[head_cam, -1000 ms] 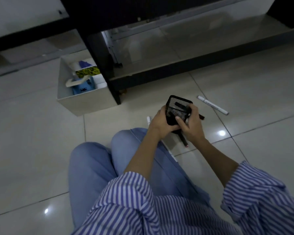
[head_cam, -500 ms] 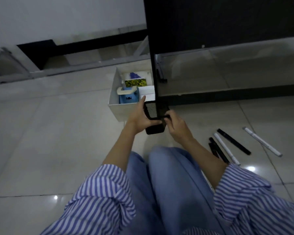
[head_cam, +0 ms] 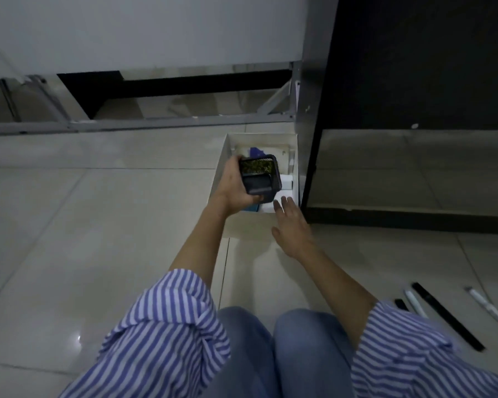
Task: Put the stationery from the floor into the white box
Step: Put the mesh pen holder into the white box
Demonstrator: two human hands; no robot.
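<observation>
Holding the black mesh pen holder (head_cam: 260, 178) over the white box (head_cam: 219, 170), mouth tilted toward us, our left hand (head_cam: 234, 183) gripping its side, our right hand (head_cam: 292, 225) slack-fingered at the box's near edge, holding nothing

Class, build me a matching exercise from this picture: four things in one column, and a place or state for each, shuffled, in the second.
1. black mesh holder
2. white box
3. right hand
4. pens

a. lying on the floor tiles
b. open, holding nothing
c. gripped by the left hand over the box
d. standing beside the dark cabinet leg

Pairs: 1-c, 2-d, 3-b, 4-a
</observation>
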